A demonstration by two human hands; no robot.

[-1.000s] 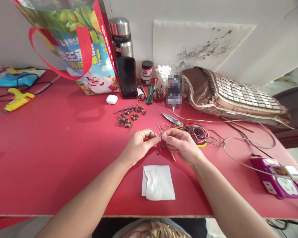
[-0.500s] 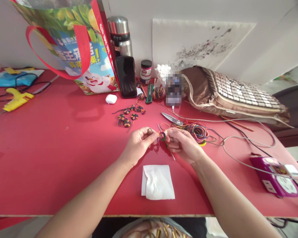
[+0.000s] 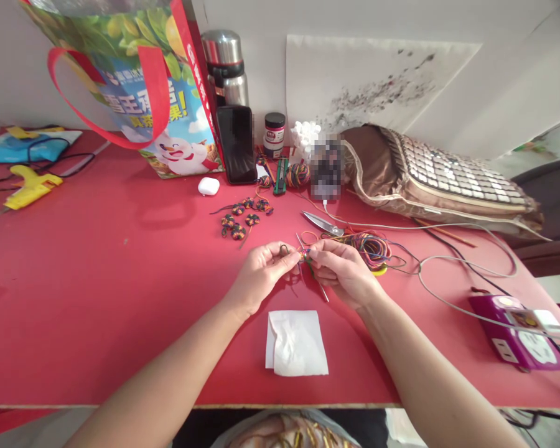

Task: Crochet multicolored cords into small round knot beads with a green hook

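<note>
Between my two hands is a small multicoloured crocheted piece (image 3: pixel 304 254), mostly covered by fingertips. My left hand (image 3: pixel 271 267) pinches its left side, with a dark loop of yarn by the index finger. My right hand (image 3: pixel 338 267) pinches its right side, fingers curled. A thin crochet hook (image 3: pixel 325 294) shows below the right fingers; whether they grip it I cannot tell. Beside the right hand lies a skein of multicoloured yarn (image 3: pixel 372 250), with scissors (image 3: pixel 324 223) just behind. Several small crocheted rounds (image 3: pixel 238 231) lie behind my left hand.
A folded white tissue (image 3: pixel 298 342) lies in front of my hands. Behind stand a phone (image 3: pixel 237 146), a large bag (image 3: pixel 135 93), a steel flask (image 3: pixel 228 68) and a jar (image 3: pixel 274 135). A yellow glue gun (image 3: pixel 30 186) is left; a purple power strip (image 3: pixel 518 333) and cables lie right.
The crocheted piece has been turned between my fingertips, and its round face shows less now. Both hands have shifted only slightly. Everything else stays in place.
</note>
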